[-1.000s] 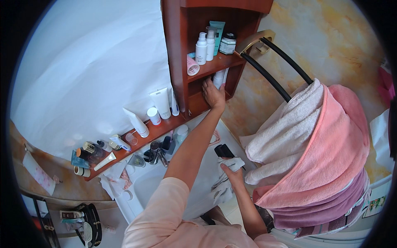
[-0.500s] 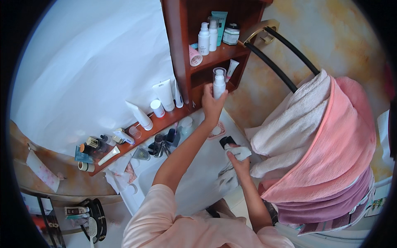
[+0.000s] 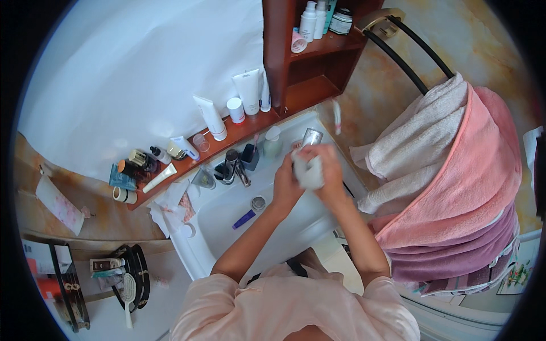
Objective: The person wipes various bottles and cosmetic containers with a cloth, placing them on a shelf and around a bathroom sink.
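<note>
Over the right part of the sink my two hands meet. My left hand (image 3: 289, 184) is closed round a white pump bottle with a shiny clear cap (image 3: 312, 136); its lower part is hidden by the hands and cloth. Against the bottle, my right hand (image 3: 331, 173) presses a bunched whitish cloth (image 3: 309, 173), its fingers blurred by motion. A small white tube (image 3: 337, 117) appears off the shelf, against the wall beside the sink corner. The cabinet's lower compartment (image 3: 310, 91) shows bare wood.
The white sink (image 3: 219, 250) holds a purple tube (image 3: 244, 219) near the drain. Beside the faucet (image 3: 238, 170) stand cups and a soap bottle (image 3: 273, 142). Tubes and jars line the wooden ledge (image 3: 187, 165). Towels (image 3: 449, 187) hang from black rails at right.
My left hand has brought the bottle down from the cabinet to my right hand and the cloth. The small tube has left the lower compartment. The view has shifted, and the purple tube now shows.
</note>
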`<action>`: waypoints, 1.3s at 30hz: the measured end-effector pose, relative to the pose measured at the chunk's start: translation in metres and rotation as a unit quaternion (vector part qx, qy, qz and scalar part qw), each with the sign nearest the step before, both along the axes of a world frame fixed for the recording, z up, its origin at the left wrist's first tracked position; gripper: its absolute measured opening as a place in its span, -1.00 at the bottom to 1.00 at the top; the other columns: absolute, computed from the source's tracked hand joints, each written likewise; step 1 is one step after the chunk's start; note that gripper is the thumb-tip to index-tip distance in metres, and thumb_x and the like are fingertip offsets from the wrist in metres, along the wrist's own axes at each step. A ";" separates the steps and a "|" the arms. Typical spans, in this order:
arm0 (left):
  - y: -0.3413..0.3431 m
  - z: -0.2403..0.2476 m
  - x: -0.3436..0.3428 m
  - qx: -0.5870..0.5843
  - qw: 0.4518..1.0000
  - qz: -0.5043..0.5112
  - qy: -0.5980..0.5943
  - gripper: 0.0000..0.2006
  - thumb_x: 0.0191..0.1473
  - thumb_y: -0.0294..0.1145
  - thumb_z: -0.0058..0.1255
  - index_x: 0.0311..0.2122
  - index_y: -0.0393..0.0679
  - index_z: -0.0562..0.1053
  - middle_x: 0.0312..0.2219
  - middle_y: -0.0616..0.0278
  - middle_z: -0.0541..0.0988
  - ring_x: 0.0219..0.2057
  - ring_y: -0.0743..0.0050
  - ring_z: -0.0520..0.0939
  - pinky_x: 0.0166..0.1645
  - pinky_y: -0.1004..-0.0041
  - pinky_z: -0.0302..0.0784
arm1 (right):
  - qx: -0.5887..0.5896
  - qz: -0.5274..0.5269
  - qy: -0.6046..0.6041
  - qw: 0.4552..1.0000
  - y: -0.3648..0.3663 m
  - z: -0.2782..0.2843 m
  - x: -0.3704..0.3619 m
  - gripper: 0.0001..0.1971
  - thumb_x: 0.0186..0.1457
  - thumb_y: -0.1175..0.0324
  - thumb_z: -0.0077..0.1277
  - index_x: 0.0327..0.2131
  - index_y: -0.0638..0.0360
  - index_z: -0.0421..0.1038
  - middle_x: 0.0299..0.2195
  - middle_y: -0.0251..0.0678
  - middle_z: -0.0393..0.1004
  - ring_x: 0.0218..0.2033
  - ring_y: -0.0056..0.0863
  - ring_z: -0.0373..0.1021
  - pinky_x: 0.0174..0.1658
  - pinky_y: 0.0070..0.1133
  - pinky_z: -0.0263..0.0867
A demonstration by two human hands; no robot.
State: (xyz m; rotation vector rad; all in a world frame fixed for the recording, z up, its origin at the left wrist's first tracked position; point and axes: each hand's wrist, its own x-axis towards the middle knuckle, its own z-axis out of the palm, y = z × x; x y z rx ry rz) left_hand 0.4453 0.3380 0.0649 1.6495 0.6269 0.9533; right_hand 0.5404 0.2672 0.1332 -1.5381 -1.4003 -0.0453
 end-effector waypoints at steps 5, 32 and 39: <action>-0.012 0.009 -0.031 0.091 0.993 0.035 0.068 -0.41 -0.21 -0.51 0.26 0.01 -0.26 0.34 -0.18 0.00 0.53 -0.15 0.16 0.59 -0.07 0.38 0.46 | 0.027 -0.018 -0.061 0.998 -0.011 -0.008 -0.003 -0.68 -0.17 0.56 0.13 -0.23 0.12 0.51 -0.19 -0.28 0.45 -0.19 -0.24 0.36 -0.14 -0.44 0.31; -0.036 0.007 -0.101 -0.508 0.701 -0.414 -0.281 -0.33 0.09 -0.21 0.02 0.27 -0.12 0.09 -0.22 0.00 0.45 -0.54 0.41 0.43 -0.39 0.51 0.36 | 0.003 0.139 0.363 0.921 -0.036 -0.008 -0.013 -0.81 0.05 0.46 0.06 -0.24 0.34 0.49 -0.18 -0.26 0.46 -0.08 -0.44 0.34 0.02 -0.54 0.20; -0.048 -0.013 -0.103 -0.614 0.666 -0.305 -0.296 -0.44 0.25 0.00 -0.21 0.20 -0.17 0.15 -0.17 0.02 0.45 -0.47 0.42 0.44 -0.40 0.47 0.37 | 0.014 -0.011 0.106 0.994 -0.047 -0.014 -0.012 -0.73 0.00 0.55 0.09 -0.16 0.27 0.48 -0.11 -0.22 0.43 -0.09 -0.37 0.36 -0.02 -0.50 0.28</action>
